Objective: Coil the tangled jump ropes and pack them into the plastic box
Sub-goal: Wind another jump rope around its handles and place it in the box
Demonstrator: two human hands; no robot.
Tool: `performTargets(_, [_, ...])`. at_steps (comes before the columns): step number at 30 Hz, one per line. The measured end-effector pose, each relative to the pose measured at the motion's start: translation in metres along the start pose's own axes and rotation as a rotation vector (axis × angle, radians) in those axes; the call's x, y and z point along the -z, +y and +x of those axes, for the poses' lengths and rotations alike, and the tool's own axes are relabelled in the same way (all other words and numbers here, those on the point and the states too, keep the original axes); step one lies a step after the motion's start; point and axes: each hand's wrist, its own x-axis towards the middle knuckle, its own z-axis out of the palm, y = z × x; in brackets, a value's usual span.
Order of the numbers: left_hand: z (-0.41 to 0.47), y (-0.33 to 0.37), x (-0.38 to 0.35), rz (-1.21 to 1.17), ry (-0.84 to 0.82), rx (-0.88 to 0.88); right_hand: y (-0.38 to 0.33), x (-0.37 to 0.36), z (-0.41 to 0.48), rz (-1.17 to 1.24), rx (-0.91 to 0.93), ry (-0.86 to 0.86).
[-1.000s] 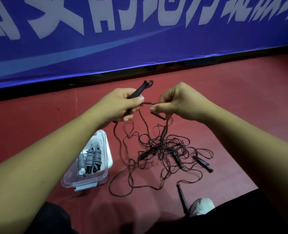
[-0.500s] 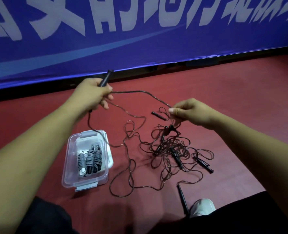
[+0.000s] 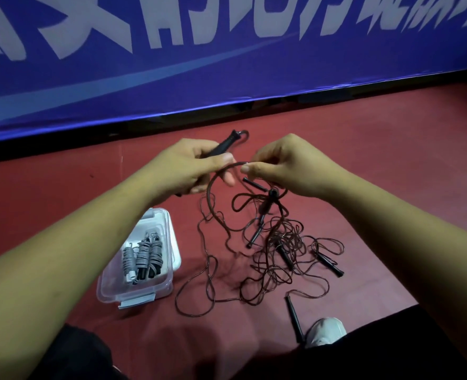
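My left hand (image 3: 188, 168) grips a black jump-rope handle (image 3: 226, 144) that points up and away. My right hand (image 3: 284, 165) pinches the thin dark cord (image 3: 213, 185) of that rope close to the left hand, and the cord arcs down in a loop. Below the hands lies a tangle of dark ropes (image 3: 278, 253) with several black handles on the red floor. A clear plastic box (image 3: 161, 289) stands at the lower left, open, holding three coiled ropes (image 3: 142, 259).
A blue banner wall (image 3: 226, 64) runs along the far side of the red floor. One loose black handle (image 3: 295, 319) lies beside my white shoe (image 3: 325, 330). My dark-clothed legs fill the bottom edge.
My hands, spread apart half a second ago with the cord stretched between them, have come together again. The right hand brought the cord up to the left hand, forming a loop.
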Motion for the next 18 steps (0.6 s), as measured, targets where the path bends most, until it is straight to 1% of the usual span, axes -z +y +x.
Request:
performTargets(2, [0.0, 0.0, 0.0, 0.011, -0.004, 0.024, 0.0, -0.003, -0.001, -0.049, 0.008, -0.018])
performTargets(4, [0.001, 0.002, -0.002, 0.02, 0.032, 0.029, 0.003, -0.005, -0.001, -0.053, 0.001, -0.023])
performTargets(8, [0.007, 0.006, 0.002, -0.061, 0.201, 0.038, 0.027, -0.002, -0.001, 0.013, -0.062, -0.069])
performTargets(10, [0.006, 0.006, 0.01, -0.109, 0.269, 0.055, 0.047, -0.002, -0.003, 0.063, -0.129, -0.123])
performTargets(12, [0.006, 0.003, 0.015, -0.121, 0.298, 0.068, 0.063, -0.005, -0.004, 0.114, -0.186, -0.181])
performTargets(15, [0.009, -0.004, 0.015, -0.135, 0.313, 0.094, 0.07, -0.01, -0.004, 0.058, -0.201, -0.249])
performTargets(17, [0.011, -0.009, 0.02, -0.047, 0.302, 0.127, 0.066, -0.01, -0.004, 0.051, -0.205, -0.21])
performTargets(18, [0.011, -0.013, 0.025, 0.069, 0.29, 0.151, 0.063, -0.008, -0.004, 0.078, -0.2, -0.148])
